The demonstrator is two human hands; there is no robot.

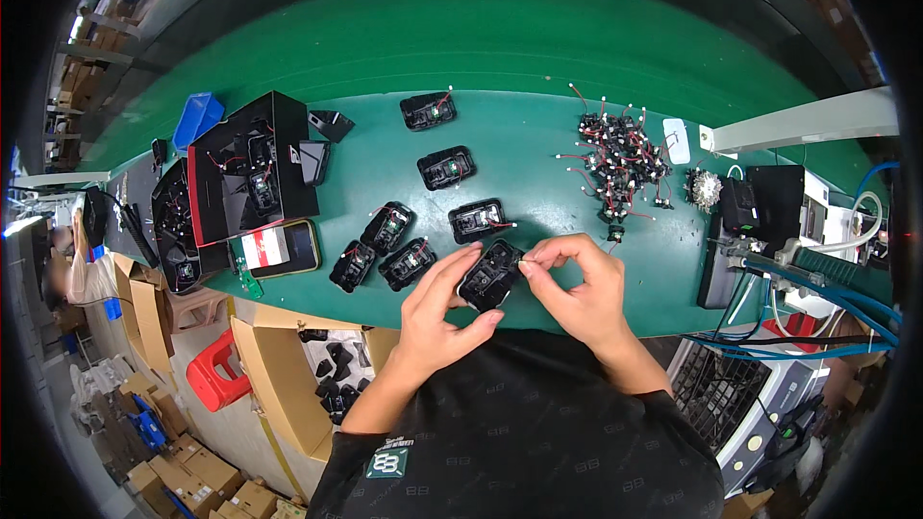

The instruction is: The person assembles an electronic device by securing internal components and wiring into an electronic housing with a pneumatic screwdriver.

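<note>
My left hand grips a black plastic housing by its left side, thumb at the lower edge and fingers at the upper one. The open inner side of the housing faces up. At its right edge my right hand makes a pinch with thumb and forefinger; whatever lies between those fingertips is too small to make out. Just beyond sits another black housing with a short red wire. To the left lie similar housings, among them one with a small circuit board.
A heap of small black parts with red and black wires covers the right-hand table. Beside it are silvery pieces and a machine with blue hoses. On the left stand a filled black box and a phone. A cardboard box is below.
</note>
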